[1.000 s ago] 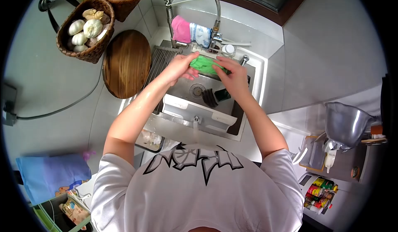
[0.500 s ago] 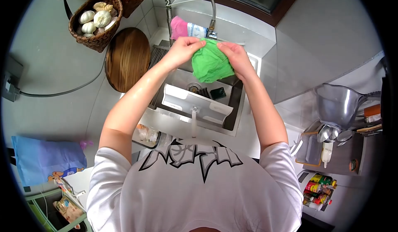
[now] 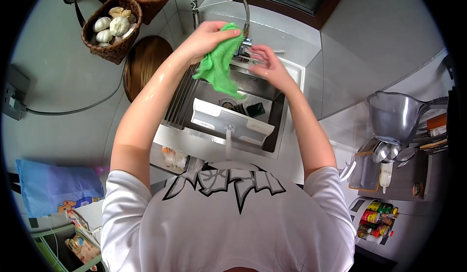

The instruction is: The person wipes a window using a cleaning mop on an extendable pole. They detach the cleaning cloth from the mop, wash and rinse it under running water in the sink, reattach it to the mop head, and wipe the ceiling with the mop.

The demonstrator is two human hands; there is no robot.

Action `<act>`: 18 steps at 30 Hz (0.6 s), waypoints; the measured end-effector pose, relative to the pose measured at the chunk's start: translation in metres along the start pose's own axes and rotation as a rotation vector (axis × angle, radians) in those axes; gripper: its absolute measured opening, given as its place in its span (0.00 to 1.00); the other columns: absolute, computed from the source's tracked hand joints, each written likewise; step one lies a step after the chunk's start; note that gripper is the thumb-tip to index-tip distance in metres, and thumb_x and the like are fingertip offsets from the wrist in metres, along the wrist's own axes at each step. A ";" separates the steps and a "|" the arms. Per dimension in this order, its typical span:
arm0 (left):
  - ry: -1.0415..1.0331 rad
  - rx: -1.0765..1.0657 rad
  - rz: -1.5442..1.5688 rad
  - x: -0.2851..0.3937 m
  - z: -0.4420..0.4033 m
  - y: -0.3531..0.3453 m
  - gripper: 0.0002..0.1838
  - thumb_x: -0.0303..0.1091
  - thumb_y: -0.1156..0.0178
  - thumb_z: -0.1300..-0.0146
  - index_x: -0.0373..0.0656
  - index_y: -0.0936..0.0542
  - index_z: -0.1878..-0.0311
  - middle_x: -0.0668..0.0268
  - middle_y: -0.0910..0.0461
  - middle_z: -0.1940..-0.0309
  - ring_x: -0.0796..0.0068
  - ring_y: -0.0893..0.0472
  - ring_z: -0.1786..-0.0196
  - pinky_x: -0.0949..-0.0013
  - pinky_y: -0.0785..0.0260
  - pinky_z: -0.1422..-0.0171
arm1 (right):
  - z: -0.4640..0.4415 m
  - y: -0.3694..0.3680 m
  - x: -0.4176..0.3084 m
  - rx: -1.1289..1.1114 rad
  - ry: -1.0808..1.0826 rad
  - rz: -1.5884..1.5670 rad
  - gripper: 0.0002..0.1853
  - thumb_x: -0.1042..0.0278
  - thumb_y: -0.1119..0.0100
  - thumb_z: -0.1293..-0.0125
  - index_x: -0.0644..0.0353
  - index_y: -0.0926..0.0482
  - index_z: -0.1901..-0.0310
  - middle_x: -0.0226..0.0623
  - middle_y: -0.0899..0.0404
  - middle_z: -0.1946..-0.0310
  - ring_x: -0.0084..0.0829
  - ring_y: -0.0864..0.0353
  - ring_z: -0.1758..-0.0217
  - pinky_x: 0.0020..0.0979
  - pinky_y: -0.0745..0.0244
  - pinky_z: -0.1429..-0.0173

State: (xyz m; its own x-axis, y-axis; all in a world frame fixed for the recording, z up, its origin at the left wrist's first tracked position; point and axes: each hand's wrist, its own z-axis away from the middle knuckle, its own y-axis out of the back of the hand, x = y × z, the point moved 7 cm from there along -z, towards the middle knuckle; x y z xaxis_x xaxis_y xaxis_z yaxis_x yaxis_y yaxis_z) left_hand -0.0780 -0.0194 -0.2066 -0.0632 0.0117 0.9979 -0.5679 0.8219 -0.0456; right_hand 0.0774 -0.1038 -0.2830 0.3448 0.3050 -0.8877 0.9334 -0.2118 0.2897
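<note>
From where I watch, looking down past a person's arms, a green cloth (image 3: 222, 63) hangs over a metal sink (image 3: 255, 83), above its left part. The left hand (image 3: 208, 37) grips the cloth by its upper end, thumb pressed over the fabric, and the lower part drapes free in a creased, tapering fall. The right hand (image 3: 270, 68), slightly blurred, holds nothing: its fingers are spread and loosely curved, apart from the cloth, near the base of the tap (image 3: 247, 15). As far as I can judge, the handling is partway through: the cloth is up out of the basin and loosely opened, but it is neither flat nor neatly folded, and it has not been put down. A white holder (image 3: 233, 122) spans the near part of the sink, with a dark green thing (image 3: 256, 109) beyond it. Off to the left I see a round board (image 3: 146, 70) and a basket (image 3: 108, 54) of garlic (image 3: 118, 26).
</note>
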 end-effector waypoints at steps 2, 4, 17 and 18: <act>-0.010 -0.109 -0.035 0.001 -0.001 -0.015 0.13 0.38 0.40 0.35 0.37 0.19 0.59 0.68 0.18 0.65 0.82 0.20 0.64 0.76 0.27 0.58 | 0.002 -0.026 -0.020 -0.066 0.034 -0.022 0.23 0.65 0.32 0.42 0.61 0.25 0.46 0.38 0.21 0.50 0.31 0.23 0.44 0.30 0.31 0.39; -0.044 -0.176 -0.188 0.016 0.004 -0.022 0.13 0.40 0.41 0.34 0.37 0.19 0.58 0.69 0.18 0.65 0.83 0.21 0.63 0.77 0.29 0.56 | 0.002 -0.044 -0.030 -0.211 0.121 0.051 0.25 0.63 0.31 0.42 0.63 0.25 0.44 0.36 0.20 0.51 0.26 0.22 0.47 0.28 0.30 0.42; -0.023 0.183 -0.458 -0.018 -0.025 0.056 0.16 0.41 0.40 0.34 0.34 0.18 0.58 0.69 0.18 0.67 0.84 0.23 0.65 0.76 0.31 0.58 | -0.023 0.072 -0.022 -0.331 -0.474 0.551 0.13 0.59 0.34 0.41 0.62 0.18 0.65 0.25 0.24 0.78 0.15 0.30 0.75 0.21 0.33 0.69; -0.055 0.196 -0.418 -0.007 -0.027 0.057 0.16 0.41 0.40 0.34 0.35 0.17 0.58 0.69 0.18 0.68 0.84 0.23 0.66 0.76 0.30 0.58 | -0.027 0.077 -0.038 -0.247 -0.293 0.314 0.15 0.56 0.32 0.44 0.62 0.18 0.70 0.23 0.28 0.82 0.15 0.33 0.78 0.21 0.37 0.72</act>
State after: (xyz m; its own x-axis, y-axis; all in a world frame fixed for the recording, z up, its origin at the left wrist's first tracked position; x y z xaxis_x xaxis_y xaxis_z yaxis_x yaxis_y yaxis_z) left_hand -0.0873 0.0426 -0.2145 0.1637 -0.3326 0.9287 -0.6981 0.6261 0.3473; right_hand 0.1386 -0.1062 -0.2174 0.6040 -0.0197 -0.7968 0.7967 -0.0142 0.6042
